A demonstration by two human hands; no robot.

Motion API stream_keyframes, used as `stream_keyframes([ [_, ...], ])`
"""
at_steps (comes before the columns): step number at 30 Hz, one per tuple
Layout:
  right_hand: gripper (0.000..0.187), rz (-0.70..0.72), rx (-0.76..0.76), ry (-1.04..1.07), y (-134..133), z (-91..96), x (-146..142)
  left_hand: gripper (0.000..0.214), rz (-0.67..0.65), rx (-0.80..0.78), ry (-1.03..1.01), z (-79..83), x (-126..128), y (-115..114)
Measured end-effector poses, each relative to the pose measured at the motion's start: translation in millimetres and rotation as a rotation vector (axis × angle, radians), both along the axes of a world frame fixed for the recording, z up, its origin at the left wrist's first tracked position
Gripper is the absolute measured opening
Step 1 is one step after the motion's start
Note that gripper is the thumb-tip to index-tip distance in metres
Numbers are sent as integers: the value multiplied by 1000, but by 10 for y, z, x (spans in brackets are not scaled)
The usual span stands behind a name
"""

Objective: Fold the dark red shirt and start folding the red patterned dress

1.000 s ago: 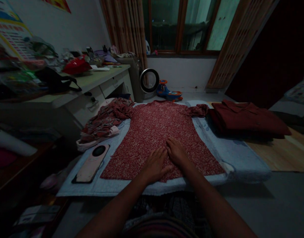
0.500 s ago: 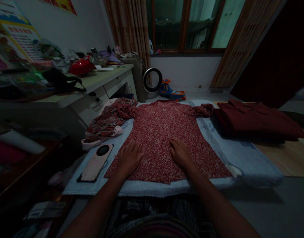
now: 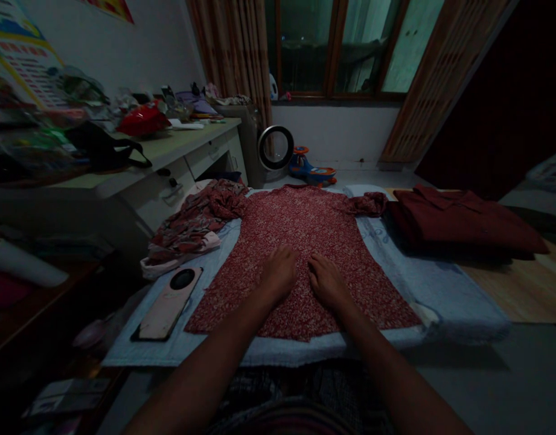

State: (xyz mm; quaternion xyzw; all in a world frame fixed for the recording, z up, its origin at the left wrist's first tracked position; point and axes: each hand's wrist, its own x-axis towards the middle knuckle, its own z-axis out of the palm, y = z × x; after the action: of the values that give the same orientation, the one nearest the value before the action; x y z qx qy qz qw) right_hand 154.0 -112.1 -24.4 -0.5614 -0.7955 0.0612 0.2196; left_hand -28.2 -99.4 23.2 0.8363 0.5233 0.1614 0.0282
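Note:
A red patterned garment [image 3: 305, 241] lies spread flat on a pale blue cloth [image 3: 422, 284] that covers a low surface in front of me. My left hand [image 3: 278, 273] rests palm down on the garment's middle, fingers stretched out. My right hand [image 3: 326, 281] lies flat beside it, a little to the right, also open. Neither hand holds anything. The garment's sleeves are bunched at its far left and far right corners.
A pink phone [image 3: 166, 304] lies on the cloth at the left. A crumpled floral garment [image 3: 191, 223] sits beyond it. A folded dark red garment [image 3: 463, 220] lies at the right. A cluttered desk [image 3: 169, 151] stands left; a round fan [image 3: 274, 147] and a toy car [image 3: 311, 170] are by the window.
My left hand slid out to the left over the garment, then came back to the middle beside my right hand. My right hand barely moved.

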Motion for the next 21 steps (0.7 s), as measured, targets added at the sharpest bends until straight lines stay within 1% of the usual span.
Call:
stream_keyframes([
  [1, 42, 2, 3, 5, -1, 0, 2, 34, -14, -13, -24, -56, 96, 59],
  [3, 43, 6, 6, 16, 0, -5, 7, 35, -27, -34, -64, -187, 206, 143],
  [6, 44, 7, 9, 23, 5, -23, 12, 38, -46, -32, -97, -366, 220, 195],
  [8, 45, 6, 10, 20, 6, -33, 10, 39, -44, -17, -97, -440, 199, 198],
  [11, 46, 6, 7, 13, 3, -27, 2, 37, -37, -5, -86, -474, 191, 189],
  [15, 46, 38, -25, -2, -23, 8, 59, 34, -47, -1, -82, -455, 210, 182],
  [18, 48, 62, -72, -30, -71, 39, 224, 35, -36, -4, -77, -447, 215, 182],
  [21, 49, 19, -98, -71, -108, 116, 441, 36, -32, -2, -75, -448, 210, 181],
])
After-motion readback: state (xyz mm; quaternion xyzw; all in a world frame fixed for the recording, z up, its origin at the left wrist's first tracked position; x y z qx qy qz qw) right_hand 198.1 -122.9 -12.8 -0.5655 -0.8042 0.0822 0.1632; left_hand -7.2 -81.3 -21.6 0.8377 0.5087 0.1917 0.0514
